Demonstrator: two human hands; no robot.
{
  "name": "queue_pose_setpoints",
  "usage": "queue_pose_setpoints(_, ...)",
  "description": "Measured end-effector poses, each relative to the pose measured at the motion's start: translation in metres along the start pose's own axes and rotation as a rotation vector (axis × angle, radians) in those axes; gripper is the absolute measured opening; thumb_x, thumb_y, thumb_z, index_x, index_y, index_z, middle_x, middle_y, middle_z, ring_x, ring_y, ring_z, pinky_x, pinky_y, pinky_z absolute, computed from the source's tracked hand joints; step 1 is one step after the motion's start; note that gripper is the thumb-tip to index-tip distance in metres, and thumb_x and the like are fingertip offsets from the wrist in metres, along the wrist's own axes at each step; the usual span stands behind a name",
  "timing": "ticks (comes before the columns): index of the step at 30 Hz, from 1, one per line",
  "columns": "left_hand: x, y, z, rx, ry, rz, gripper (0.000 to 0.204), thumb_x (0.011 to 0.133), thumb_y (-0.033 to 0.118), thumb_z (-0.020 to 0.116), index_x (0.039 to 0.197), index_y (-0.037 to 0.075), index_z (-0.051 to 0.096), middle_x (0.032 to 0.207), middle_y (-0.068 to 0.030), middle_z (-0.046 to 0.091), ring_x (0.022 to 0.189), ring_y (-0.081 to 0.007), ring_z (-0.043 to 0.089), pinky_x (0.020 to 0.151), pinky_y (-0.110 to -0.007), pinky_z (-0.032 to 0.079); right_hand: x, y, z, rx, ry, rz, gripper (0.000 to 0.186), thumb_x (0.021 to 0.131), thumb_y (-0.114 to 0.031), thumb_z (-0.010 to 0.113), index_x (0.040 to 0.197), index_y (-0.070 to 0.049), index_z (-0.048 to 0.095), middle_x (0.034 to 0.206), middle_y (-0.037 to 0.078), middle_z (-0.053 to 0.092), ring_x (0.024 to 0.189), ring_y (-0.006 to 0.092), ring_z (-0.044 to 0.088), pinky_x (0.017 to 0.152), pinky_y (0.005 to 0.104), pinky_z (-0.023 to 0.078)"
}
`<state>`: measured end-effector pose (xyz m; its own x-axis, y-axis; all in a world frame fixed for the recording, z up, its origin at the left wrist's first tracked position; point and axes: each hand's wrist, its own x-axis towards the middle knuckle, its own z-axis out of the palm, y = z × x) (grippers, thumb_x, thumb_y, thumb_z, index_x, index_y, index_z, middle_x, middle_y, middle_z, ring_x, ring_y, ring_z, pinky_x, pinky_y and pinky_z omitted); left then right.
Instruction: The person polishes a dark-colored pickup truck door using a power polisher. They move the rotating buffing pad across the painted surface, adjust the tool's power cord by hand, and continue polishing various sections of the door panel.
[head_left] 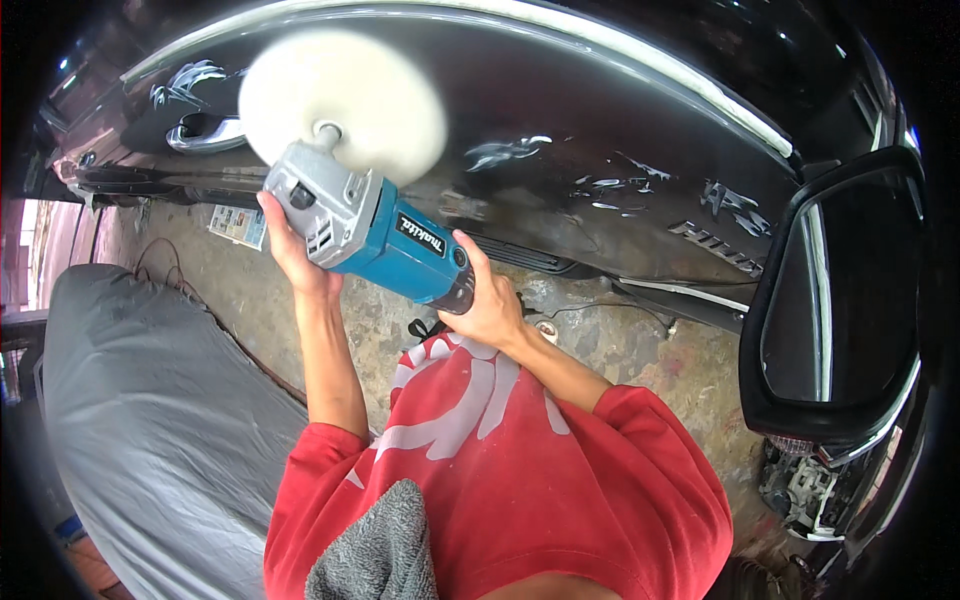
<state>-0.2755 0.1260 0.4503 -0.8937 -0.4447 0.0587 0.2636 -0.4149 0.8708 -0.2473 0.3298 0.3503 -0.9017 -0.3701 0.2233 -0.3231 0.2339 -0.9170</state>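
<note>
I hold a blue and grey power polisher (375, 235) in both hands. My left hand (290, 250) grips the grey gear head from below. My right hand (487, 300) wraps the blue rear body. Its round white wool pad (345, 100) is pressed flat against the black car door (600, 130) and looks blurred by spinning. The pad sits just right of the chrome door handle (205, 132). Streaks of white polish (610, 185) lie across the door panel to the right of the pad.
A folded black side mirror (850, 300) juts out at the right. A grey fabric-covered shape (150, 420) fills the lower left. A cable (220, 330) runs over the stained concrete floor (640, 350). A printed paper (238, 225) lies below the door. A grey towel (375, 550) hangs on my red shirt.
</note>
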Motion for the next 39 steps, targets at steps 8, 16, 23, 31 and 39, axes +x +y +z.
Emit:
queue_pose_setpoints(8,-0.048,-0.088,-0.017,-0.094,0.141,-0.091,0.067,0.093,0.058,0.034,0.134,0.005,0.038,0.127,-0.0098,0.048,0.116,-0.0226,0.049,0.098,-0.038,0.04,-0.041,0.043,-0.049,-0.207,-0.124,0.129,0.091,0.063,-0.019,0.073,0.141,-0.02,0.026,0.107,0.021,0.062,0.088,0.0411,0.062,0.076,0.0451,0.052)
queue_pose_setpoints(16,-0.122,-0.182,0.056,0.089,-0.158,-0.387,0.071,0.094,0.059,0.028,0.135,0.002,0.034,0.13,-0.009,0.046,0.118,-0.0207,0.045,0.104,-0.035,0.033,-0.129,0.085,-0.127,-0.107,0.157,0.31,0.093,0.059,-0.006,0.077,0.138,-0.005,0.027,0.122,0.02,0.053,0.112,0.0278,0.053,0.096,0.0359,0.041)
queue_pose_setpoints(23,-0.136,-0.192,0.069,0.258,-0.35,-0.377,0.065,0.097,0.052,0.027,0.117,-0.004,0.05,0.117,-0.0129,0.055,0.11,-0.021,0.048,0.097,-0.033,0.035,-0.16,0.128,-0.144,-0.188,0.227,0.257,0.093,0.058,-0.009,0.08,0.136,-0.007,0.03,0.12,0.02,0.055,0.11,0.0315,0.057,0.092,0.0387,0.045)
queue_pose_setpoints(31,-0.075,-0.155,-0.036,0.247,0.342,-0.363,0.09,0.087,0.072,0.025,0.141,0.0,0.024,0.143,-0.0133,0.031,0.133,-0.0266,0.029,0.11,-0.039,0.021,-0.074,0.126,-0.035,-0.176,0.064,0.115,0.083,0.06,-0.016,0.079,0.133,-0.015,0.04,0.122,0.017,0.056,0.108,0.0355,0.057,0.092,0.0402,0.046)
queue_pose_setpoints(39,-0.03,-0.059,-0.05,0.202,0.316,-0.109,0.075,0.091,0.064,0.027,0.138,0.006,0.032,0.135,-0.0101,0.042,0.121,-0.0246,0.045,0.101,-0.038,0.038,-0.014,0.084,0.037,-0.011,-0.086,0.1,0.083,0.065,-0.02,0.075,0.136,-0.018,0.033,0.104,0.021,0.063,0.085,0.0395,0.063,0.073,0.0447,0.051)
